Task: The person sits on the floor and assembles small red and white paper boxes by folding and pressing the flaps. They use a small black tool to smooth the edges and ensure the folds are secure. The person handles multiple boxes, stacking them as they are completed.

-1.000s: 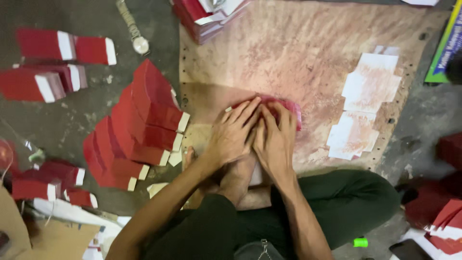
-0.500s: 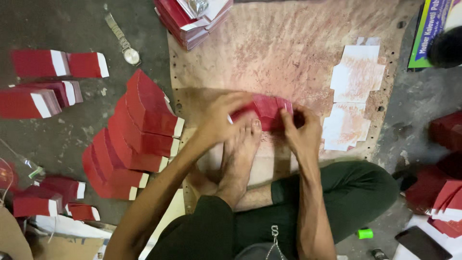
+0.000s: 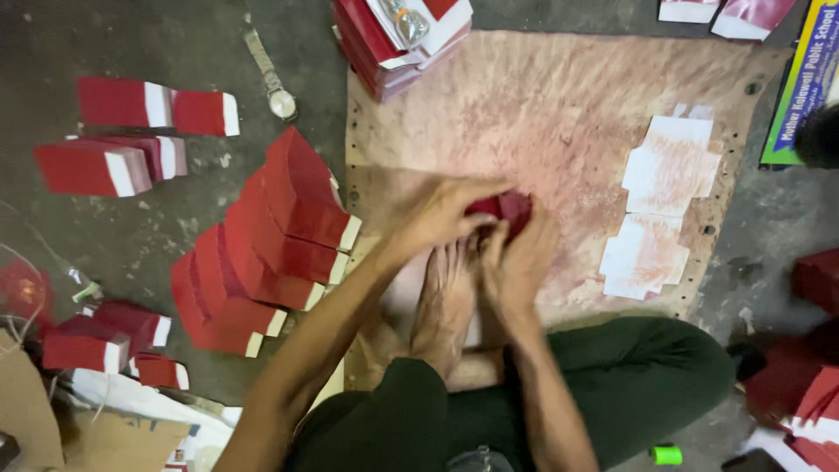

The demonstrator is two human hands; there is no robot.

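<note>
Both hands, left hand [image 3: 441, 214] and right hand [image 3: 516, 262], fingers closed around a red box [image 3: 505, 206] on the mat [image 3: 568, 114].

**Rough floor, stained board, stuff everywhere**

Dark grey concrete floor [image 3: 175, 52], pretty scuffed and speckled. A worn, pink-stained cardboard sheet [image 3: 559, 105] covers the middle and upper right. A wristwatch [image 3: 271, 74] lies at upper left of the board, and flat white cutouts [image 3: 664, 166] sit at right. Lighting's dim and even.
</note>
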